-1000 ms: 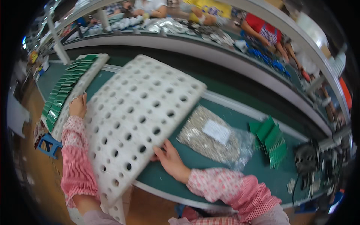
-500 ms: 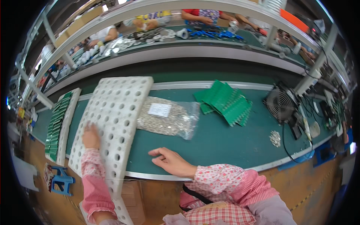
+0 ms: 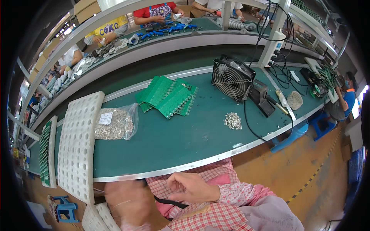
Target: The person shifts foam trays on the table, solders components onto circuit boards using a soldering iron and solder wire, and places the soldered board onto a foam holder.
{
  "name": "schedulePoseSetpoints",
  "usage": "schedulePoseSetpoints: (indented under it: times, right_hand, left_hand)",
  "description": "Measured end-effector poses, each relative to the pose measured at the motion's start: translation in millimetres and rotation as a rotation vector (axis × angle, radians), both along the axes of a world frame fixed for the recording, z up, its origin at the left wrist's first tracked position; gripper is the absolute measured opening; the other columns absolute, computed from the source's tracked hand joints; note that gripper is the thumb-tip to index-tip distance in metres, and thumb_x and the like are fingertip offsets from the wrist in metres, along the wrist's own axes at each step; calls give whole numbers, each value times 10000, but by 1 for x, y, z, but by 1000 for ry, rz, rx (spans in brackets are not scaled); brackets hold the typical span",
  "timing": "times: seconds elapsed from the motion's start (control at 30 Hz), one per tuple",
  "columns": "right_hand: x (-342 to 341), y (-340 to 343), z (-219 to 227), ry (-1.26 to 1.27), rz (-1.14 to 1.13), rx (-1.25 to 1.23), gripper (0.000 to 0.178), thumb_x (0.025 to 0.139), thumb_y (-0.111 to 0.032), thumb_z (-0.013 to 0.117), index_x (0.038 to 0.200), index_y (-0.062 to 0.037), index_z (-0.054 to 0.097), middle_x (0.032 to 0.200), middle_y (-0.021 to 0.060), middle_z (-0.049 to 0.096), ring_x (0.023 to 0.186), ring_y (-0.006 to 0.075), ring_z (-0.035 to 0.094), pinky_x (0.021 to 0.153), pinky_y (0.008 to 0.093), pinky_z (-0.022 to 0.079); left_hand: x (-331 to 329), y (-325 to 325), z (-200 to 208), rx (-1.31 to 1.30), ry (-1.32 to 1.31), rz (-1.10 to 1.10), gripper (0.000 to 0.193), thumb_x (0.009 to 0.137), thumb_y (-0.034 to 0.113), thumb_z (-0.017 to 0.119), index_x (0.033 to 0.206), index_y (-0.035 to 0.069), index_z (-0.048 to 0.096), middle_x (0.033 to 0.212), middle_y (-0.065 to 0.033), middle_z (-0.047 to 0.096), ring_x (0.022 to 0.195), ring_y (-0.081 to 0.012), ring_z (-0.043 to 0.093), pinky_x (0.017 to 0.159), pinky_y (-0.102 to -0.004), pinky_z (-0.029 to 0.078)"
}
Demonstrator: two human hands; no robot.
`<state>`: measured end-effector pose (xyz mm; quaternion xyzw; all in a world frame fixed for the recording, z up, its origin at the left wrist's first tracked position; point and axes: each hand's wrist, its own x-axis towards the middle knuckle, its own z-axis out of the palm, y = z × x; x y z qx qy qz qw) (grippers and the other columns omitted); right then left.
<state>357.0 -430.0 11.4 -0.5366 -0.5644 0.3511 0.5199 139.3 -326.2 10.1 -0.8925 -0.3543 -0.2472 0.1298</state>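
- Checked apron [image 3: 212,219]: being worn by the person, below the workbench [image 3: 173,154].
- Right hand [image 3: 192,187]: being held above the apron, just off the bench's near edge; fingers are being loosely bent, thumb and forefinger being held apart.
- Left hand [image 3: 129,200]: being blurred, below the near edge and beside the foam slab's lower corner; whether its grip is being spread or pressed together cannot be told.
- Blue stool [image 3: 66,210]: being placed on the floor, off the bench's near left corner.
- Perforated white foam slab [image 3: 77,146]: being carried by the bench's left part, its lower end being projected past the near edge.
- Clear bag of small parts [image 3: 115,125]: being laid flat right beside the slab's right edge.
- Pile of small metal pieces [image 3: 232,121]: being gathered right of the middle, between near and far edges.
- Row of green boards [image 3: 44,154]: being borne on a white foam strip [image 3: 52,154], left of the slab.
- Green boards [image 3: 167,96]: being heaped near the far edge, beyond the bag.
- Black fan [image 3: 233,81]: being stood against the far edge, right of the boards.
- Blue parts [image 3: 167,27]: being spread on a farther bench, where co-workers are being seen.
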Motion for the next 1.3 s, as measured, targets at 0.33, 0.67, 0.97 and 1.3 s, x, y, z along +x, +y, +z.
schedulePoseSetpoints:
  times: [0.33,0.67,0.97,1.3]
  right_hand:
    - [78,-57,-47,1,-516,30,143,905,-146,630,821,-43,577,676,66,560,571,175,567,540,307,471]
    - [241,-104,-47,940,-1031,279,470,985,-310,529,1341,-23,424,1124,69,539,775,92,535,598,238,471]
    - [294,-90,-47,898,-1007,230,415,974,-376,543,1300,-125,489,1107,67,591,731,88,515,624,221,460]
    - [278,-115,-43,587,-1292,262,277,919,-298,645,1069,-88,546,840,15,551,677,67,518,540,224,418]
  left_hand:
    - [161,-37,-8,-367,47,-686,168,810,215,628,817,59,566,791,-69,599,800,-235,610,978,-523,363]
    - [271,134,-17,-275,-320,-289,255,858,252,667,978,39,595,907,-133,622,854,-315,589,755,-427,428]
    - [279,152,-27,-194,-11,-285,729,638,410,826,1214,43,569,1097,-125,605,1014,-307,588,857,-458,408]
    - [232,87,20,-620,399,-1069,705,659,292,797,1306,193,534,1293,-31,573,1278,-253,472,1123,-584,145]
